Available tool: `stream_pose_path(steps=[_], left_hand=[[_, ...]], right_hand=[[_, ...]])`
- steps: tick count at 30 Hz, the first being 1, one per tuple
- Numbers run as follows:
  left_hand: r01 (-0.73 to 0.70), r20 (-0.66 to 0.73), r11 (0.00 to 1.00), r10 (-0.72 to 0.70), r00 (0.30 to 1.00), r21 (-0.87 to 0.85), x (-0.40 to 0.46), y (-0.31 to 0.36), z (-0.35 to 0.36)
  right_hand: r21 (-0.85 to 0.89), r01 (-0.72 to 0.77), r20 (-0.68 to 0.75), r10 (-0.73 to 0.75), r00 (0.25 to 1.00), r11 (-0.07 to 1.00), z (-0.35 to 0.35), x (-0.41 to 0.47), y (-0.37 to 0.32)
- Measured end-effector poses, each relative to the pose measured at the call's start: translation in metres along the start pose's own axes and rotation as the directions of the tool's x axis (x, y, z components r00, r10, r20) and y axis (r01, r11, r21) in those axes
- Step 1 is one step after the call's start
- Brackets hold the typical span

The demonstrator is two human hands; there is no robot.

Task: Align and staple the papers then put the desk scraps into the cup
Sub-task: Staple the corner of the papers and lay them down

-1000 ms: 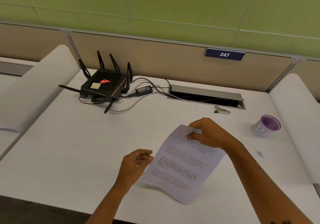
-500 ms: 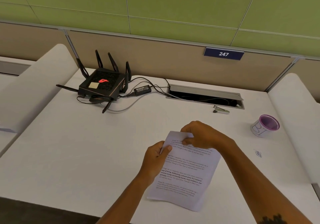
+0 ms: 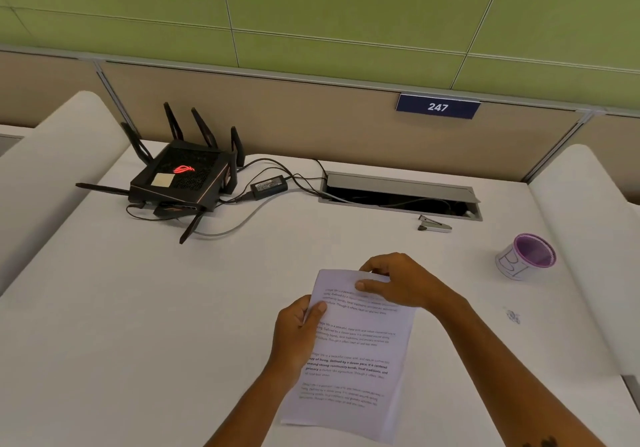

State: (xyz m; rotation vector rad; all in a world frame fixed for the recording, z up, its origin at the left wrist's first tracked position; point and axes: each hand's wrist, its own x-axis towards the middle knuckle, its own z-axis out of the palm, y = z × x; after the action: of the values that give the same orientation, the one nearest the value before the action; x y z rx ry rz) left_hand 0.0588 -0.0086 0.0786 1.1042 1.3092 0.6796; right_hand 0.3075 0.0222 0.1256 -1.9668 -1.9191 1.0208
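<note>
Printed white papers are held just above the white desk, near its front edge. My left hand grips their left edge, thumb on top. My right hand pinches the top edge. A small silver stapler lies at the back right, beside the cable slot. A white cup with a purple rim stands further right. One small crumpled scrap lies on the desk below the cup.
A black router with antennas and its power brick with cables sit at the back left. An open cable slot runs along the back. White dividers flank the desk on both sides.
My left hand moved right and took hold of the papers' left edge. The papers turned from a tilt to nearly straight, and my right hand shifted along the top edge.
</note>
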Motion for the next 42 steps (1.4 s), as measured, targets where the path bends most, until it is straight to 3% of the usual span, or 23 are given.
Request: stream_pose_path(steps=[5, 12, 22, 26, 33, 42], left_hand=[[0.022, -0.030, 0.999, -0.021, 0.999, 0.038, 0.025, -0.017, -0.007], [0.063, -0.041, 0.994, -0.059, 0.997, 0.092, 0.053, -0.034, -0.010], [0.049, -0.006, 0.966, -0.049, 0.999, 0.253, 0.083, -0.037, -0.004], [0.067, -0.007, 0.961, -0.067, 0.998, 0.270, 0.092, -0.038, -0.002], [0.077, -0.006, 0.957, -0.079, 0.997, 0.281, 0.097, -0.039, 0.003], [0.059, 0.007, 0.973, -0.062, 0.998, 0.222, 0.089, -0.034, 0.006]], right_hand=[[0.194, -0.192, -0.110, 0.215, 0.970, 0.962, -0.009, 0.026, 0.057], [0.026, -0.352, -0.445, 0.326, 0.834, 0.935, -0.033, 0.066, 0.142], [-0.132, -0.519, -0.396, 0.435, 0.809, 0.844, -0.057, 0.120, 0.197], [-0.175, -0.515, -0.367, 0.430, 0.825, 0.839, -0.055, 0.133, 0.207], [-0.052, -0.478, -0.434, 0.411, 0.802, 0.877, -0.046, 0.133, 0.214], [0.303, -0.243, -0.406, 0.355, 0.842, 0.921, -0.028, 0.090, 0.170]])
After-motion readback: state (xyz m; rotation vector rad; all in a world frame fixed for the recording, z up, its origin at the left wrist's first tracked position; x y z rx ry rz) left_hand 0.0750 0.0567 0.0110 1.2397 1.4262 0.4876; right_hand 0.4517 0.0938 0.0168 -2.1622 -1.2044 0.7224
